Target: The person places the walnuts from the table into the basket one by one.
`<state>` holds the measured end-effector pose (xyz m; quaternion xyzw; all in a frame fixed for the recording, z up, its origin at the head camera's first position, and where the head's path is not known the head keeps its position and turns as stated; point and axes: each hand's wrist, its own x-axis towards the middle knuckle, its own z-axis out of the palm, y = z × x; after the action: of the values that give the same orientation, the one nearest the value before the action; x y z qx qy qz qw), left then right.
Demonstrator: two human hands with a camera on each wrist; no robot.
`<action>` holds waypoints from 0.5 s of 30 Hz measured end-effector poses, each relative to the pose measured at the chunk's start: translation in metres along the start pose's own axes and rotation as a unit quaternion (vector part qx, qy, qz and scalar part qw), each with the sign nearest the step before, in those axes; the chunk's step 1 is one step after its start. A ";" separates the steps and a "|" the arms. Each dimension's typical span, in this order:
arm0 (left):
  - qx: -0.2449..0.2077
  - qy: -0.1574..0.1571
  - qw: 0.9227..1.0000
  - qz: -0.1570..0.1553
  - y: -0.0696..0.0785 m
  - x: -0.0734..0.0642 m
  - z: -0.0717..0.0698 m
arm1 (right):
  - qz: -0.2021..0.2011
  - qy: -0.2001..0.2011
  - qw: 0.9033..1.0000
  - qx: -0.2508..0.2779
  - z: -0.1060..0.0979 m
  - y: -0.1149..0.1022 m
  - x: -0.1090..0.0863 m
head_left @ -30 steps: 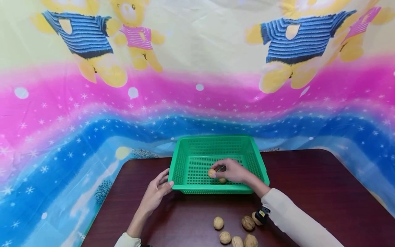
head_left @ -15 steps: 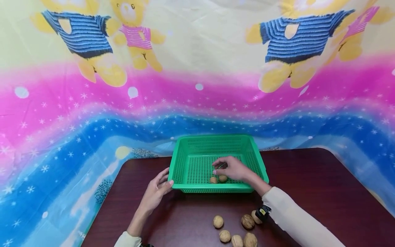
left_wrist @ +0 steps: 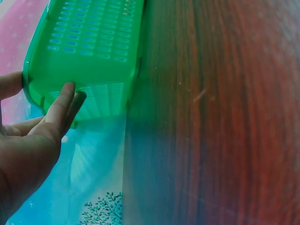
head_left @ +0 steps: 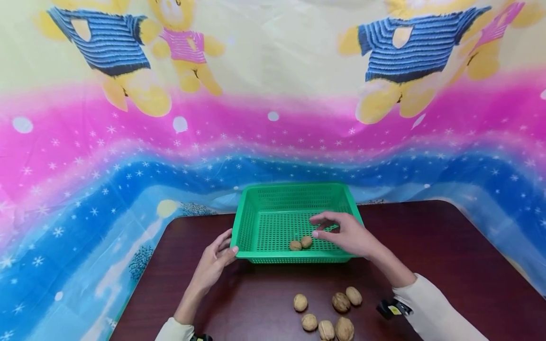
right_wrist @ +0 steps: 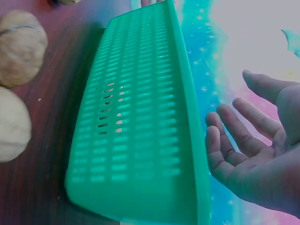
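A green plastic basket (head_left: 294, 254) with slotted walls stands toward the back of the table. My left hand (head_left: 209, 265) holds its front left corner, the thumb over the rim and the fingers along the outer wall; the left wrist view shows these fingers (left_wrist: 60, 108) nearly straight. Two walnuts (head_left: 295, 245) lie side by side on the basket floor near the front wall. Over the basket's right part is my right hand (head_left: 350, 234), its fingers loosely bent and nothing between them. In the right wrist view the right palm (right_wrist: 253, 173) shows bare beyond the rim.
Several walnuts (head_left: 309, 322) are scattered on the dark wooden table (head_left: 247, 303) in front of the basket, one darker (head_left: 341, 302) than the others. Close behind the basket hangs a printed cloth (head_left: 273, 142) with bears and snowflakes.
The right hand has let go of a walnut, which now lies beside another in the basket. That hand has then drawn back to the right. The left hand stays at the basket's corner.
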<state>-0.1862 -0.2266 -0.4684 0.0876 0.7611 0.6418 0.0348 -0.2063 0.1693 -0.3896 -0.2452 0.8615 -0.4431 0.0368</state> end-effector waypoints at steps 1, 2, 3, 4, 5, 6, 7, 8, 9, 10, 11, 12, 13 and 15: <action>0.001 0.000 1.000 0.000 0.000 0.000 0.000 | 0.003 0.002 1.000 0.000 -0.002 -0.001 -0.005; 0.000 0.000 1.000 0.000 0.000 0.000 0.000 | 0.005 0.005 1.000 0.000 -0.004 -0.001 -0.010; 0.000 0.001 1.000 0.001 0.000 0.001 0.000 | 0.008 0.007 1.000 -0.001 -0.006 -0.001 -0.015; -0.001 0.001 1.000 0.001 0.000 0.001 0.000 | 0.011 0.008 1.000 -0.003 -0.008 -0.001 -0.020; -0.001 0.001 1.000 0.001 0.000 0.001 0.000 | 0.014 0.011 1.000 -0.005 -0.010 -0.001 -0.025; -0.003 0.000 1.000 0.000 0.000 0.001 0.000 | 0.016 0.013 1.000 -0.006 -0.013 -0.001 -0.031; -0.004 0.000 1.000 0.000 0.000 0.001 0.001 | 0.018 0.015 1.000 -0.008 -0.015 0.000 -0.036; -0.006 0.000 1.000 -0.001 0.000 0.001 0.001 | 0.020 0.017 1.000 -0.012 -0.017 0.000 -0.041; -0.006 0.000 1.000 -0.002 0.000 0.001 0.001 | 0.021 0.018 1.000 -0.014 -0.019 0.001 -0.046; -0.007 0.000 1.000 -0.003 0.000 0.001 0.001 | 0.023 0.021 0.999 -0.017 -0.020 0.002 -0.051; -0.007 0.001 1.000 -0.003 0.000 0.001 0.001 | 0.025 0.023 0.999 -0.019 -0.022 0.003 -0.056; -0.007 0.002 1.000 -0.004 0.000 0.001 0.001 | 0.026 0.024 0.999 -0.020 -0.023 0.005 -0.061; -0.006 0.002 1.000 -0.005 0.000 0.001 0.001 | 0.026 0.025 0.999 -0.020 -0.024 0.006 -0.066; -0.005 0.003 1.000 -0.007 0.000 0.000 0.001 | 0.023 0.025 0.999 -0.016 -0.025 0.009 -0.076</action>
<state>-0.1863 -0.2253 -0.4682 0.0801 0.7583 0.6459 0.0375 -0.1503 0.2267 -0.3927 -0.2145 0.8745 -0.4344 0.0218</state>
